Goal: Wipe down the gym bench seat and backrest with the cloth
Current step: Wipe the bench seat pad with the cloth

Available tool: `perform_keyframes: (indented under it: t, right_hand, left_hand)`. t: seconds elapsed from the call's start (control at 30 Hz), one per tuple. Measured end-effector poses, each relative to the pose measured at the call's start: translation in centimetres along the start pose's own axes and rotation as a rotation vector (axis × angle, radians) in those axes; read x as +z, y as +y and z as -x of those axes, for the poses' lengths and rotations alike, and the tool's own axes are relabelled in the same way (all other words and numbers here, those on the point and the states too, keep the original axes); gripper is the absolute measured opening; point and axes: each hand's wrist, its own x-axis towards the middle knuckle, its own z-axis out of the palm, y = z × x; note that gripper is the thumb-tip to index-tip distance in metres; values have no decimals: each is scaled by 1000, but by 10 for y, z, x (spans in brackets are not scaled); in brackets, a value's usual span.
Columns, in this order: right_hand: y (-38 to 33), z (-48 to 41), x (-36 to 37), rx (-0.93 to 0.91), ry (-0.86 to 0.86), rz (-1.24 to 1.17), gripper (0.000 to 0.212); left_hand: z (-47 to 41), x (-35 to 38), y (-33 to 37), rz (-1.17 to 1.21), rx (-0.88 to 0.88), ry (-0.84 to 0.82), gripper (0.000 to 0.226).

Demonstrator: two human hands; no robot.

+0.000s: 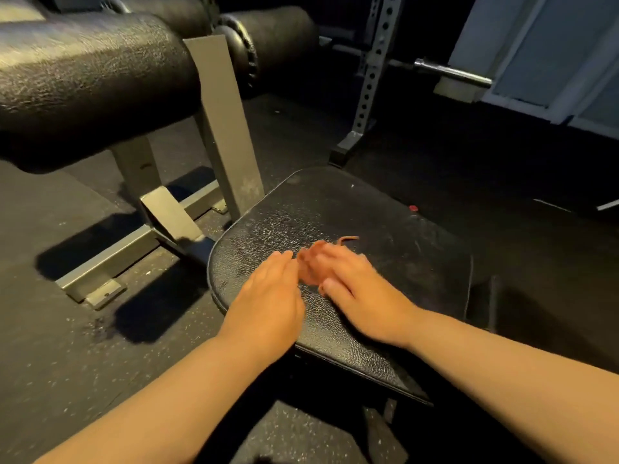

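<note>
A black padded bench seat (385, 229) fills the middle of the head view, its surface dusty and scuffed. A small reddish-brown cloth (310, 262) lies bunched on the seat, blurred by motion. My right hand (358, 293) presses flat on the cloth, its fingers covering most of it. My left hand (271, 296) rests flat on the seat just left of the cloth, fingers together, with its fingertips almost at the cloth's edge. A large black padded roller (90, 82) sits at the upper left on a grey frame.
A grey steel upright (224, 128) and base rails (134, 249) stand left of the seat. A perforated rack post (371, 72) and a barbell end (452, 73) are behind. Speckled rubber floor (67, 363) surrounds the bench. A small red object (413, 208) lies by the seat's far edge.
</note>
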Motion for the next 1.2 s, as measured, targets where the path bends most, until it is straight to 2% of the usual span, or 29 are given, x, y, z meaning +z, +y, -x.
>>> perform_keyframes:
  t: [0.07,0.13,0.17,0.23,0.27,0.3,0.33,0.43,0.5,0.57,0.63,0.7,0.77,0.83,0.9,0.97,1.03,1.1,1.2]
  right_hand:
    - [6,15,-14,-126,-75,52,44]
    - [40,10,-34,-69,-10,131,40]
    - [64,6,-44,37,79,131,39]
    - [103,-2,-63,431,256,119,34]
    - [114,-7,-65,617,294,133,33]
    - [113,-12,-62,685,295,155,34]
    - [107,-15,-53,644,267,158,35]
    - [60,-6,-27,258,134,74,33]
    - [51,9,-29,153,21,57,47]
    - [66,13,-48,79,28,170,51]
    - [103,13,-66,204,151,208,38]
    - [134,10,-78,500,276,156,34]
    - [144,-2,-76,727,294,165,37]
    - [133,-20,-65,702,281,197,38]
    - [111,-33,-55,514,260,124,42]
    - [98,-36,-50,295,170,84,41]
    - [102,-32,-55,193,95,103,39]
    - [123,-29,-69,278,193,98,36]
    - [147,-35,-82,723,383,151,34]
  left_hand:
    - [-1,1,-2,-29,21,-7,53]
    - [-1,3,-1,-63,32,-18,54]
    - [-2,4,0,-72,41,-20,54]
    - [-1,6,4,-83,61,-28,54]
    - [-1,7,6,-88,70,-39,54]
    - [-2,8,8,-93,76,-50,54]
    - [-2,9,9,-95,78,-58,55]
    - [-9,11,15,-102,81,-67,54]
    - [-18,12,20,-105,96,-65,53]
    - [-26,15,28,-100,113,-73,50]
    - [-30,18,35,-108,128,-95,50]
    - [-30,20,41,-114,136,-120,53]
    - [-31,22,45,-114,131,-124,55]
    - [-33,25,48,-110,124,-130,56]
    - [-35,28,50,-129,122,-134,56]
    - [-39,31,53,-150,124,-136,57]
    - [-44,32,56,-161,128,-124,56]
    - [-46,33,58,-157,129,-121,56]
    - [-48,35,60,-147,121,-133,56]
